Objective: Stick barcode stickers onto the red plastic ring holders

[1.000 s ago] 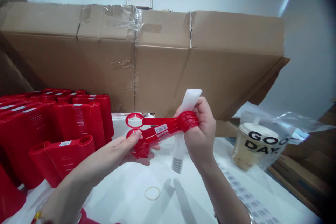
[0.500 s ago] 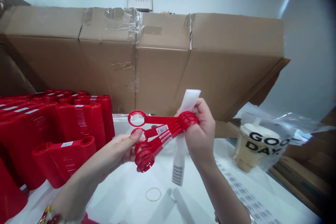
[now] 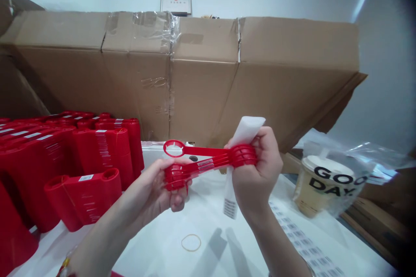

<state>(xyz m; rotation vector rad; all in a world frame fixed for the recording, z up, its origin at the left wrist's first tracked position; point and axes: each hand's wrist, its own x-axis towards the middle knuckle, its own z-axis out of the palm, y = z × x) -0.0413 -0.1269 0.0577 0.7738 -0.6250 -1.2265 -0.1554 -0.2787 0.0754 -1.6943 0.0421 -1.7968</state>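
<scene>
Between my hands, above the white table, is a small stack of red plastic strips with ring ends [image 3: 208, 164]. My left hand [image 3: 162, 186] grips the stacked rings at their left end, thumb on top. One strip stands a little apart above the others, its ring free of my left fingers. My right hand [image 3: 260, 169] is closed around the rings at the right end. That same hand also holds a flattened white roll of label paper [image 3: 230, 194], tilted, with barcodes printed at its lower end. A thin rubber band [image 3: 191, 243] lies on the table below.
Bundles of the same red strips [image 3: 87, 194] stand in rows at the left. A large cardboard box [image 3: 201, 91] spans the back. To the right are a bagged drink cup [image 3: 321, 186] and a sheet of barcode labels [image 3: 302, 242] on the table [image 3: 156, 246].
The fanned strips have come closer together into a stack, with their left rings lined up in my left hand. My right hand and the label roll have shifted slightly right.
</scene>
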